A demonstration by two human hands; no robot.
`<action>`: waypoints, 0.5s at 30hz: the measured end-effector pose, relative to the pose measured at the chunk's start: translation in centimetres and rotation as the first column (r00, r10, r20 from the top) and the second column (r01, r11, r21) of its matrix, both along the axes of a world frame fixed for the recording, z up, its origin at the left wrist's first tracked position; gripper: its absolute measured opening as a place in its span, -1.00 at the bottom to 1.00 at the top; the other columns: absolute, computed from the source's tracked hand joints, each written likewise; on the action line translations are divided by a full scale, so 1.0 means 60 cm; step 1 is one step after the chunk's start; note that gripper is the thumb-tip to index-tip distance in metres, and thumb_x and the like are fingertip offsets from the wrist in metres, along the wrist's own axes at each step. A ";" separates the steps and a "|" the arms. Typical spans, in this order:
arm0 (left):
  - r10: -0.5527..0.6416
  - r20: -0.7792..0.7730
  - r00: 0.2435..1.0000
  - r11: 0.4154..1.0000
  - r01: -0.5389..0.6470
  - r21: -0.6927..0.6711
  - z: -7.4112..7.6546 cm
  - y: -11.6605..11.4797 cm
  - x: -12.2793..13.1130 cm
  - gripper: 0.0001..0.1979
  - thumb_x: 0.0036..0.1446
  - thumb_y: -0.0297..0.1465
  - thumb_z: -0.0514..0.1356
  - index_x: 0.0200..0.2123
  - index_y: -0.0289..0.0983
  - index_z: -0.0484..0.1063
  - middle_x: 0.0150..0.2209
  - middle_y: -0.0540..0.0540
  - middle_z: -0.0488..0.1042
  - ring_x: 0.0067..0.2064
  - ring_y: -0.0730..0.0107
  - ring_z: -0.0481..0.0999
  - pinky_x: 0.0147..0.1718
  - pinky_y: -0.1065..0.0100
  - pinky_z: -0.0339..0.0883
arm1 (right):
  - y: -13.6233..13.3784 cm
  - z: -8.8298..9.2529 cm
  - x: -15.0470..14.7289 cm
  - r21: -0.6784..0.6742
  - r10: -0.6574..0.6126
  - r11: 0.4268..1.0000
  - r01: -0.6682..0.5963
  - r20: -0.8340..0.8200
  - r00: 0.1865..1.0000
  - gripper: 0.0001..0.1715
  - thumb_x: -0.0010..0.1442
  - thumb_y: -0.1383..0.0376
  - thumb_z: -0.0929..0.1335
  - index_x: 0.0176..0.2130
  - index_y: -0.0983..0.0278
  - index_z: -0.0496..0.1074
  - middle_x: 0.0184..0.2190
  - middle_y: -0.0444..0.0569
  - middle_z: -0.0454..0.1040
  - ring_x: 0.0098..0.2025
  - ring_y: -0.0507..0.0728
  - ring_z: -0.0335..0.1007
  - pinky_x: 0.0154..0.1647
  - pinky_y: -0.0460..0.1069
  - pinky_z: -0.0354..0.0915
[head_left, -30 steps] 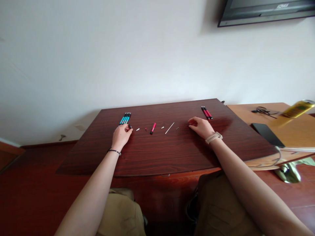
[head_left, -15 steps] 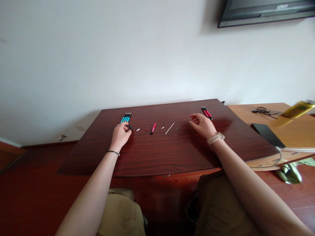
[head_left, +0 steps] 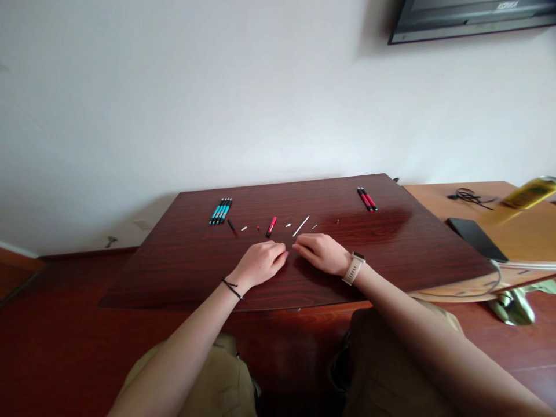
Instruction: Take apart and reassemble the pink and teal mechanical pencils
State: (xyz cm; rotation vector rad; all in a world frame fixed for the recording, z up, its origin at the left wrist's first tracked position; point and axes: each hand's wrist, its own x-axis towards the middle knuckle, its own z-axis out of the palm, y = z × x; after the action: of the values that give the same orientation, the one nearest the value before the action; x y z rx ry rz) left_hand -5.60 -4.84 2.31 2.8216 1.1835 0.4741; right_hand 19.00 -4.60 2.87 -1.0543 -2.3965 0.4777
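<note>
My left hand (head_left: 262, 263) and my right hand (head_left: 320, 253) rest side by side on the dark wooden table (head_left: 182, 272), fingers curled and almost touching, nothing seen in either. Just beyond them lies a row of pen parts: a black piece (head_left: 231, 225), a small white piece (head_left: 244, 228), a red barrel (head_left: 271, 226), a thin white refill (head_left: 300, 226) and tiny bits. Several blue pens (head_left: 220, 210) lie at the far left, two red pens (head_left: 367, 198) at the far right.
A lighter desk (head_left: 434, 194) adjoins on the right with a black phone (head_left: 476, 238), a cable (head_left: 467, 195) and a yellow bottle (head_left: 525, 193). A screen (head_left: 469, 17) hangs on the white wall. My knees sit below the table edge.
Both hands have drawn back from the pen groups to the table's middle, near each other. The black piece by the blue pens, earlier under my left fingers, now lies free.
</note>
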 end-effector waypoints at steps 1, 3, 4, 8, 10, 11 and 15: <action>-0.016 -0.026 1.000 1.000 0.016 -0.002 -0.005 -0.002 0.007 -0.71 0.51 -0.35 0.07 -0.32 -0.22 0.43 -0.32 -0.10 0.56 -0.25 0.23 0.57 -0.20 0.26 0.35 | -0.003 -0.004 -0.006 -0.021 0.032 0.999 -0.032 0.039 0.999 -0.60 0.57 0.17 0.23 -0.33 0.21 0.36 -0.33 -0.05 0.53 -0.30 0.10 0.39 -0.22 -0.02 0.13; -0.023 -0.051 0.998 1.000 0.022 -0.006 -0.011 -0.003 0.015 -0.75 0.48 -0.39 0.10 -0.30 -0.23 0.45 -0.30 -0.12 0.57 -0.24 0.22 0.59 -0.18 0.26 0.37 | -0.006 -0.009 -0.012 -0.052 0.064 0.997 -0.059 0.093 0.994 -0.60 0.57 0.19 0.23 -0.33 0.22 0.35 -0.33 -0.05 0.53 -0.31 0.10 0.39 -0.23 -0.01 0.10; -0.018 -0.056 0.998 1.000 0.017 -0.009 -0.012 -0.004 0.017 -0.77 0.47 -0.40 0.11 -0.29 -0.23 0.46 -0.29 -0.12 0.58 -0.23 0.22 0.60 -0.18 0.26 0.39 | -0.007 -0.011 -0.014 -0.059 0.066 0.996 -0.060 0.108 0.992 -0.62 0.56 0.20 0.24 -0.33 0.22 0.36 -0.31 -0.04 0.54 -0.30 0.10 0.40 -0.23 -0.01 0.09; -0.008 -0.060 0.998 1.000 0.007 -0.012 -0.009 -0.004 0.019 -0.78 0.46 -0.40 0.12 -0.29 -0.23 0.46 -0.29 -0.11 0.59 -0.22 0.22 0.61 -0.16 0.25 0.41 | -0.007 -0.013 -0.016 -0.063 0.047 0.997 -0.039 0.127 0.991 -0.65 0.54 0.23 0.26 -0.31 0.23 0.39 -0.30 -0.03 0.56 -0.30 0.10 0.41 -0.24 0.00 0.06; -0.006 -0.061 0.998 1.000 0.005 -0.012 -0.008 -0.005 0.019 -0.78 0.46 -0.41 0.12 -0.29 -0.23 0.46 -0.28 -0.11 0.59 -0.22 0.22 0.61 -0.16 0.25 0.41 | -0.007 -0.013 -0.016 -0.065 0.045 0.997 -0.037 0.129 0.991 -0.66 0.53 0.23 0.26 -0.32 0.23 0.40 -0.30 -0.03 0.56 -0.30 0.10 0.41 -0.24 -0.01 0.07; -0.004 -0.061 0.998 1.000 0.003 -0.013 -0.008 -0.005 0.019 -0.78 0.46 -0.41 0.12 -0.28 -0.23 0.46 -0.28 -0.11 0.59 -0.21 0.22 0.61 -0.16 0.25 0.41 | -0.007 -0.013 -0.016 -0.065 0.044 0.997 -0.036 0.128 0.991 -0.66 0.53 0.23 0.26 -0.32 0.24 0.40 -0.30 -0.03 0.56 -0.30 0.10 0.42 -0.24 -0.01 0.07; 0.003 -0.064 0.998 1.000 -0.004 -0.014 -0.009 -0.006 0.019 -0.79 0.46 -0.40 0.12 -0.28 -0.23 0.47 -0.27 -0.12 0.60 -0.20 0.21 0.62 -0.15 0.25 0.42 | -0.008 -0.012 -0.017 -0.065 0.036 0.997 -0.028 0.126 0.991 -0.66 0.54 0.23 0.26 -0.31 0.24 0.41 -0.29 -0.02 0.57 -0.29 0.10 0.43 -0.23 -0.01 0.07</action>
State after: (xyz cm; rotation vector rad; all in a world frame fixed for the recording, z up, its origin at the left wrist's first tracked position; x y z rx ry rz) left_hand -4.44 -5.18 1.75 2.8435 1.1986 0.3772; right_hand 18.00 -5.07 2.15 -1.1060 -2.5275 0.5150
